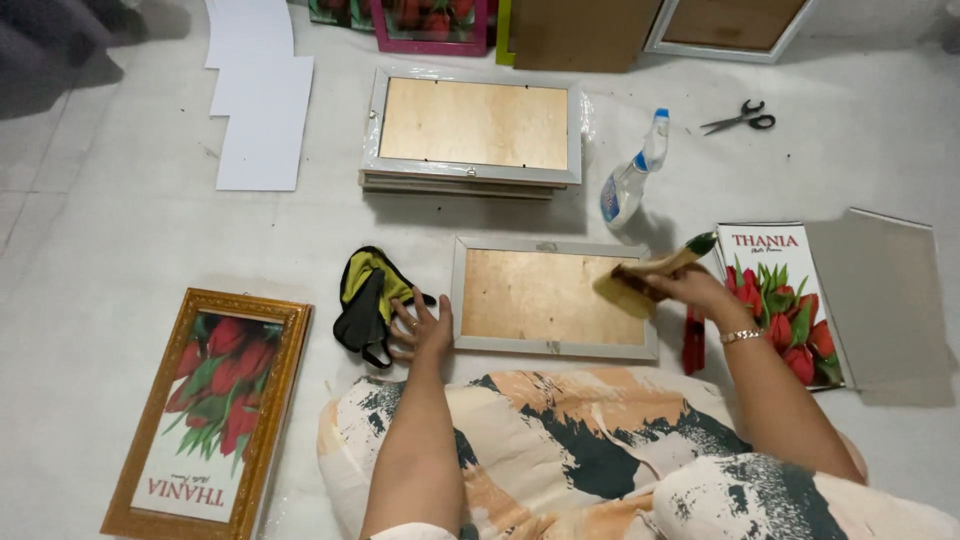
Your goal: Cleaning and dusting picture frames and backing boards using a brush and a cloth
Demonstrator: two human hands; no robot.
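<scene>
Head view looks down at your two hands on a pale floor. Your right hand (690, 288) is closed around a wide brush (650, 275) with a green handle, its bristles pressed on the brown backing board of a grey picture frame (553, 296) that lies face down in front of your knees — the brush sits at the board's right end. Your left hand (420, 326) lies flat with fingers spread, touching the frame's left edge, just beside a crumpled yellow and black cloth (368, 300).

A spray bottle (630, 180) stands just behind the frame, and a stack of grey frames (470, 130) lies further back. Scissors (740, 117) are well apart, at the upper right. To your right lies a print of red tulips (785, 300) with a grey board (885, 295) beside it — a gold frame (205, 410) holding a similar tulip print lies on your left. White sheets (258, 95) rest at the upper left.
</scene>
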